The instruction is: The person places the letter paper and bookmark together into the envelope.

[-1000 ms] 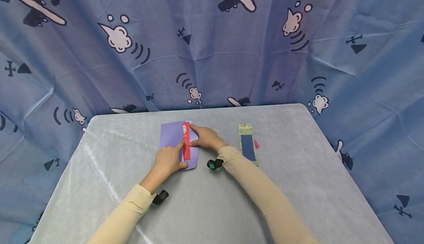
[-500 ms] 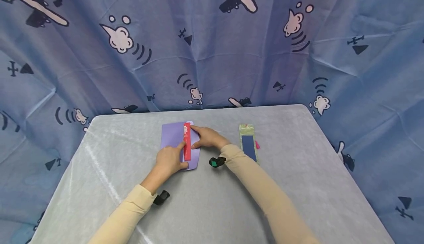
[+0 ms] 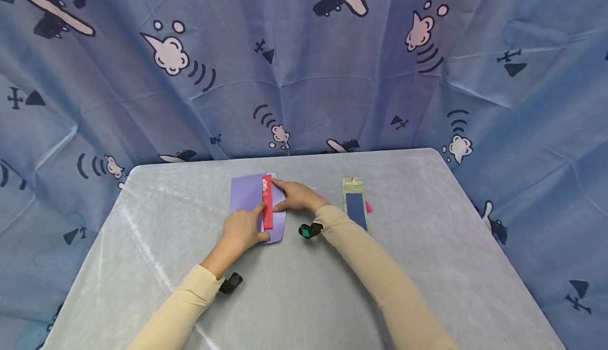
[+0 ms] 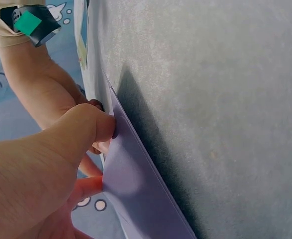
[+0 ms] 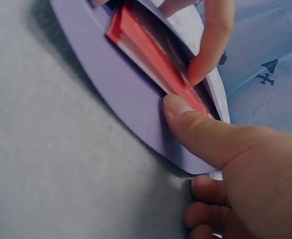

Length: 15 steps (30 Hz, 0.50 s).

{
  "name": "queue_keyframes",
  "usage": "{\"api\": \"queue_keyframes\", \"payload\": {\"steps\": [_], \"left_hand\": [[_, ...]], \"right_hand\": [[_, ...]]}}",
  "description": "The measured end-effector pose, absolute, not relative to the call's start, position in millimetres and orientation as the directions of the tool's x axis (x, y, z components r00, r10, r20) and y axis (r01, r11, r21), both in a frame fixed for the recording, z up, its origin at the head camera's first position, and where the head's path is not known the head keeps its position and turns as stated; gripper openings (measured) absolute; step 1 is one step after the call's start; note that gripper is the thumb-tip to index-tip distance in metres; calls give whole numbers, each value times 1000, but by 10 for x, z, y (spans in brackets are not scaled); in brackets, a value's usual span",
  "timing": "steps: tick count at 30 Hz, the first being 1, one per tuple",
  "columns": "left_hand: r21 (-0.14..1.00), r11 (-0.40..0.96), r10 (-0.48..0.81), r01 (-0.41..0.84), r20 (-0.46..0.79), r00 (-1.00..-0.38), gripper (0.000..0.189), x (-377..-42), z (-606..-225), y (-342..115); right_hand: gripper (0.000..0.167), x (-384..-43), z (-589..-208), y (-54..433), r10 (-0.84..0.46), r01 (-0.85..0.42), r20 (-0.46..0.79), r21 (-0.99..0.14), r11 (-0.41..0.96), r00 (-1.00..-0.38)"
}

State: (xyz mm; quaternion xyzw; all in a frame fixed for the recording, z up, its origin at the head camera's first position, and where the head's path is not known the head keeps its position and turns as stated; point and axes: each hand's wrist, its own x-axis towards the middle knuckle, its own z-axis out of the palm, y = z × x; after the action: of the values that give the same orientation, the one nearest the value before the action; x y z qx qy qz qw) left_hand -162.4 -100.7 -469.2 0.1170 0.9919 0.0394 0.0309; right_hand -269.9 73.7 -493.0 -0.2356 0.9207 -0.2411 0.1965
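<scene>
A green-and-blue card (image 3: 355, 208) lies before a blue airplane-print curtain (image 3: 313, 65).

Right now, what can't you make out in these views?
Pale print on the red strip: head view, too small to read.
Lower-left corner of the green-bordered card: head view, hidden by the right sleeve.
Purple folder: left wrist view, cut off by the bottom edge.

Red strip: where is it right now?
In the head view, the red strip lies left of centre, within the purple card's outline, between the left hand and the right hand.
</scene>
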Motion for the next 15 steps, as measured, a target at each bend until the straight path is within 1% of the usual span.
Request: {"api": "queue_keyframes", "payload": {"steps": [6, 15], "left_hand": [[88, 970, 231, 225, -54, -972, 80, -1622, -4680, -1005], [87, 971, 228, 223, -51, -972, 80, -1622, -4680, -1003]], "right_hand": [[93, -2718, -4898, 741, -545, -314, -275, -581, 751, -792], [91, -2719, -4912, 731, -535, -321, -277, -557, 766, -798]]}}
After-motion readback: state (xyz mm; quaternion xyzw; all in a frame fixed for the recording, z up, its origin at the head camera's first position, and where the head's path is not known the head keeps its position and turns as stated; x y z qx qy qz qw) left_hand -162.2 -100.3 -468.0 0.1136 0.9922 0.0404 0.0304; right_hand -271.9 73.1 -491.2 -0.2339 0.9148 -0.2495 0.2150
